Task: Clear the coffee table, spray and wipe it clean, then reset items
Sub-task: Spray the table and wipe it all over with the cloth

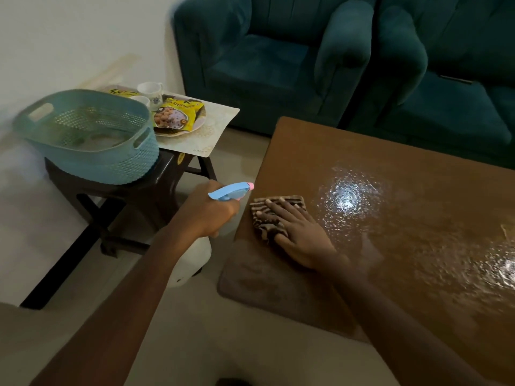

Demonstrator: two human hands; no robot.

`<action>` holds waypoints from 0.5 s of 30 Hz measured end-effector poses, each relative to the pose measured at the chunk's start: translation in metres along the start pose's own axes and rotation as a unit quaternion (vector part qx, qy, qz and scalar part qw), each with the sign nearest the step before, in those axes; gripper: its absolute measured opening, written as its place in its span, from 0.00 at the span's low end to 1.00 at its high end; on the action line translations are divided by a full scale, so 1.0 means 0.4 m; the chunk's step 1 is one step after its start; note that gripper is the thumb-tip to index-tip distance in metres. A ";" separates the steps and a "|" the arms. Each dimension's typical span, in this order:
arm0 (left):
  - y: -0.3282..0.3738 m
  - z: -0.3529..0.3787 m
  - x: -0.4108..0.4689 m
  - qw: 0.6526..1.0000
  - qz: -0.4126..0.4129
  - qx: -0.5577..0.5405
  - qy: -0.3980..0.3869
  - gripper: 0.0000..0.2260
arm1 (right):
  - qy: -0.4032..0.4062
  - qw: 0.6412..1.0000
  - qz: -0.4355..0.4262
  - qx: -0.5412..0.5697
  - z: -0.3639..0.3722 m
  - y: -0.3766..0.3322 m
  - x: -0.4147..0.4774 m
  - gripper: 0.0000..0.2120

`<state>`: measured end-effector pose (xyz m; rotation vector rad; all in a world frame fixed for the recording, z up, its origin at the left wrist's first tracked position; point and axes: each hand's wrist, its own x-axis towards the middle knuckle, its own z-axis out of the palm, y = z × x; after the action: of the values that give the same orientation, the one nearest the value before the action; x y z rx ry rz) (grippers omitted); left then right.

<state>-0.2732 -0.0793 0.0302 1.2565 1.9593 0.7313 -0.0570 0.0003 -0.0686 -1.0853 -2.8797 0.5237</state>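
Right hand [301, 238] presses striped cloth [264, 229] onto glistening wet table [404, 207].

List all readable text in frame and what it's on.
"CHUNKS", start cut off: yellow snack packet.
Second yellow packet, farther back: black letters, unreadable.
Placemat, edge print: too small to read.
Stool sticker: blurred.

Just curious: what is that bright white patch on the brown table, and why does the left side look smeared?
Head view: the patch is light glaring off spray droplets on the brown wooden coffee table; the teal plastic basket at the left is motion-blurred; the room is dim.
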 end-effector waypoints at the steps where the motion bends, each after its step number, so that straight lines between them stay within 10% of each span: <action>1: 0.019 0.016 -0.009 1.000 0.003 0.008 0.000 0.05 | 0.000 1.000 0.012 0.005 -0.014 0.043 -0.012 0.31; 15: 0.213 0.293 -0.160 0.996 -0.025 0.058 -0.060 0.03 | 0.072 0.982 0.170 0.027 -0.066 0.323 -0.341 0.34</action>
<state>-0.1160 -0.0958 0.0394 1.2843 1.9512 0.5116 0.1325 0.0108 -0.0711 -1.5467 -2.5528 0.5033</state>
